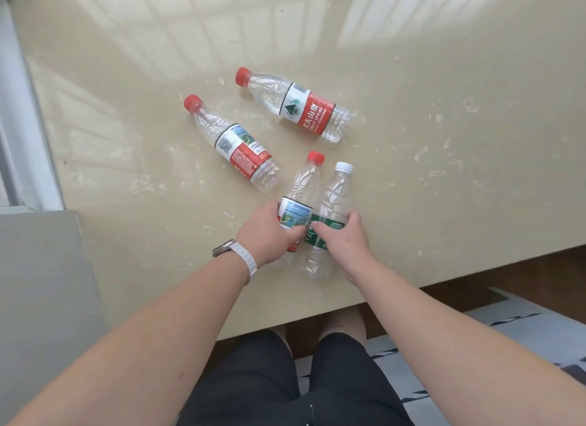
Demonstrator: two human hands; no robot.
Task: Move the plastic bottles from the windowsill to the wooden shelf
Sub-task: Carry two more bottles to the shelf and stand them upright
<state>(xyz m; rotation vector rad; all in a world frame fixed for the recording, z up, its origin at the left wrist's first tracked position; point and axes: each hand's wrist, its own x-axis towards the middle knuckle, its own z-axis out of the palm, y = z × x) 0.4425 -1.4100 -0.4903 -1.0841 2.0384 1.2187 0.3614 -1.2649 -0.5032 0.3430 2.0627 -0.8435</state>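
Several clear plastic bottles lie on the glossy cream windowsill (444, 171). My left hand (266, 232) is closed around a red-capped bottle with a red label (301, 187). Right beside it, my right hand (344, 238) grips a white-capped bottle with a green label (334, 194). Both held bottles lie flat with caps pointing away from me. Two more red-capped bottles lie loose farther back: one at the centre left (233, 143), one behind it to the right (293, 103). No wooden shelf is in view.
A window frame (22, 124) runs along the left side. A grey block (44, 283) sits at the near left corner. The windowsill's front edge is just ahead of my legs, with dark wooden floor and a patterned mat (523, 346) to the right.
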